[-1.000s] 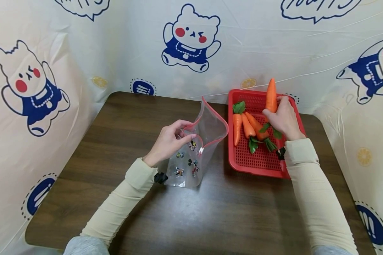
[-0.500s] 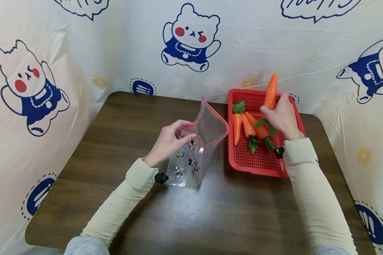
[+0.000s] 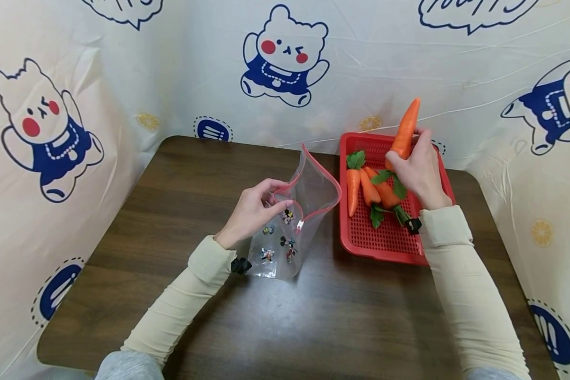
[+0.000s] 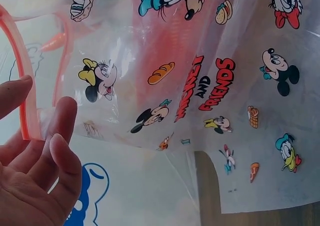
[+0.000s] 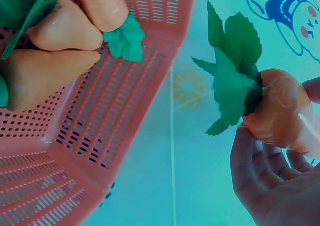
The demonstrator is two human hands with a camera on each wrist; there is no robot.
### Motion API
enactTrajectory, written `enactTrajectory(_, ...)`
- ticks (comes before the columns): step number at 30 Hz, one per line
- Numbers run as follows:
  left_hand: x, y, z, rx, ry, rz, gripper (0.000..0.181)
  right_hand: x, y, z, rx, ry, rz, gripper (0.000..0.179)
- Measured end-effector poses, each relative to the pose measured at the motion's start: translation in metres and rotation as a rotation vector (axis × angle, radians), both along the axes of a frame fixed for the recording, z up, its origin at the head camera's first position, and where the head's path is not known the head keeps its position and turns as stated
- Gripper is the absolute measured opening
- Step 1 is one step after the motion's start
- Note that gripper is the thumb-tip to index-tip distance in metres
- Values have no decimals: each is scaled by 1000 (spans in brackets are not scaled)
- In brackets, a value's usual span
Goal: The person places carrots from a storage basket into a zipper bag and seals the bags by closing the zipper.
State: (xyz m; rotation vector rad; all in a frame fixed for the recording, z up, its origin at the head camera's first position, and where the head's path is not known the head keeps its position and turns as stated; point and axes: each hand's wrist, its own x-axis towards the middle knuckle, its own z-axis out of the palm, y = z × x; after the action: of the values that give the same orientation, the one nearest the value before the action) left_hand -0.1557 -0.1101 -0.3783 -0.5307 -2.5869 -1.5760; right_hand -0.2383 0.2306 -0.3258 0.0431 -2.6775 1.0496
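My left hand (image 3: 254, 211) pinches the red-edged rim of a clear zip bag (image 3: 285, 253) printed with cartoon figures. The bag's mouth gapes toward the right, its white slider hanging at the front of the rim. In the left wrist view, thumb and fingers hold the bag's red zip edge (image 4: 31, 121). My right hand (image 3: 420, 171) grips an orange carrot (image 3: 405, 129) above the basket, tip pointing up and away. Its green leaves (image 5: 235, 70) show below the fist in the right wrist view. Under it, several carrots (image 3: 353, 192) with green tops lie in the red basket (image 3: 385, 253).
The red slatted basket stands at the back right of the dark wooden table (image 3: 275, 327), just right of the bag. A white sheet (image 3: 385, 53) with cartoon bears hangs behind the table and along both sides.
My right hand has lifted the carrot higher and slightly away, and the carrot tilts more to the right. The left hand and the bag have stayed in place.
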Motion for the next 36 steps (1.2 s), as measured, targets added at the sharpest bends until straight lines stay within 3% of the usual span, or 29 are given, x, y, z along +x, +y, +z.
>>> enactTrajectory(11, -3, 4, 0, 10, 38, 24, 34, 8, -10, 16, -54, 87, 4, 56)
enactTrajectory(19, -4, 7, -1, 9, 13, 17, 36, 13, -19, 24, -112, 150, 7, 58)
enactTrajectory(36, -6, 15, 0, 21, -5, 31, 35, 31, -37, 39, -286, 200, 74, 57)
